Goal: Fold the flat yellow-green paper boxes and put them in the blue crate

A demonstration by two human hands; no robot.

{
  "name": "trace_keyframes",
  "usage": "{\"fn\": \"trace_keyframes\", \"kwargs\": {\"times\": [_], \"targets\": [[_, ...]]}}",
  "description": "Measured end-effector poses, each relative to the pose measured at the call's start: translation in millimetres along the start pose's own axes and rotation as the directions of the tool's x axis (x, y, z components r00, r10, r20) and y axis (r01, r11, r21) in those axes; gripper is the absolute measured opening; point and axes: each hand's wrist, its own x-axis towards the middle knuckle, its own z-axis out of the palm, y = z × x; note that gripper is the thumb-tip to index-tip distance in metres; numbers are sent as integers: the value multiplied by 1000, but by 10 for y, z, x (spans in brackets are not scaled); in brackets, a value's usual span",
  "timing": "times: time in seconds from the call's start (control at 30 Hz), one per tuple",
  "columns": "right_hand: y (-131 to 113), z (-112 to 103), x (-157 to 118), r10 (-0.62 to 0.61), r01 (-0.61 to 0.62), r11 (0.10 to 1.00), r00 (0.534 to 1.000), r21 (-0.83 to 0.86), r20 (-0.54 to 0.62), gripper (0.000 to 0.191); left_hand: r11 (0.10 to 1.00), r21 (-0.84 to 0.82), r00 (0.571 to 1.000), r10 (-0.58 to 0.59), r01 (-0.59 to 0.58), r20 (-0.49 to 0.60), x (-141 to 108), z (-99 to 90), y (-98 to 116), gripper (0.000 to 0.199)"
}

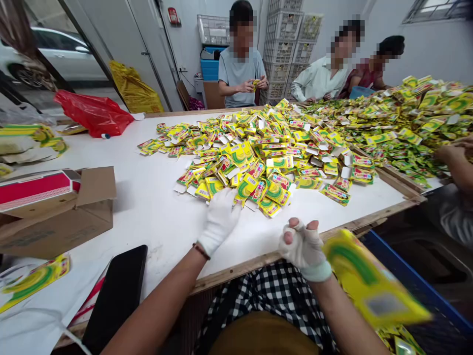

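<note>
My left hand (221, 219), in a white glove, reaches to the near edge of a pile of small yellow printed boxes (246, 158) on the white table. Its fingers are stretched out and touch the boxes there. My right hand (301, 244) is at the table's front edge, in a white glove that leaves the fingertips bare. Its fingers are loosely curled and apart, with nothing visible in them. Just right of that wrist, a yellow box (373, 281) hangs in the air, blurred by motion, above a blue crate (417, 276) holding more yellow boxes.
A black phone (118, 296) and an open cardboard carton (59, 222) are at the left. A red plastic bag (94, 113) sits farther back. Several people work around the table, one person (242, 74) opposite holding a yellow box. Wooden strips (399, 182) edge the table.
</note>
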Motion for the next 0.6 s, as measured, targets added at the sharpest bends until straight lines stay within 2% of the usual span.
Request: {"fn": "trace_keyframes", "kwargs": {"times": [0.07, 0.13, 0.17, 0.23, 0.27, 0.3, 0.33, 0.37, 0.4, 0.47, 0.53, 0.6], "targets": [[-28, 24, -5, 43, -40, 997, 998, -68, 39, 48, 988, 151, 998, -48, 43, 33, 186, 134, -20, 45], [5, 92, 40, -18, 18, 940, 1000, -341, 2, 37, 976, 159, 983, -166, 152, 83, 282, 205, -32, 50], [33, 128, 76, -106, 90, 852, 994, -516, 0, 32, 972, 94, 967, -225, 215, 117, 287, 205, -29, 50], [82, 181, 157, -298, 252, 555, 950, -793, 94, 33, 926, -151, 926, -309, 345, 216, 215, 131, 5, 51], [99, 198, 196, -361, 319, 401, 917, -859, 172, 39, 866, -292, 902, -328, 406, 280, 144, 60, 37, 52], [111, 209, 231, -394, 373, 285, 886, -883, 247, 43, 787, -415, 879, -327, 457, 347, 58, -25, 79, 51], [120, 219, 260, -401, 414, 221, 864, -883, 305, 46, 707, -505, 859, -314, 495, 404, -37, -116, 125, 47], [129, 227, 283, -391, 439, 209, 856, -874, 337, 47, 646, -562, 848, -294, 516, 440, -134, -204, 170, 40], [141, 238, 299, -367, 446, 244, 864, -861, 344, 44, 617, -591, 847, -285, 520, 448, -230, -280, 208, 33], [176, 267, 310, -267, 396, 417, 914, -818, 306, 37, 638, -594, 870, -318, 490, 376, -409, -365, 245, 32], [224, 302, 302, -122, 263, 600, 963, -755, 239, 35, 682, -579, 893, -375, 447, 248, -564, -345, 227, 38], [278, 327, 283, 26, 123, 686, 981, -717, 193, 32, 694, -587, 903, -387, 417, 185, -689, -248, 184, 48]]}}
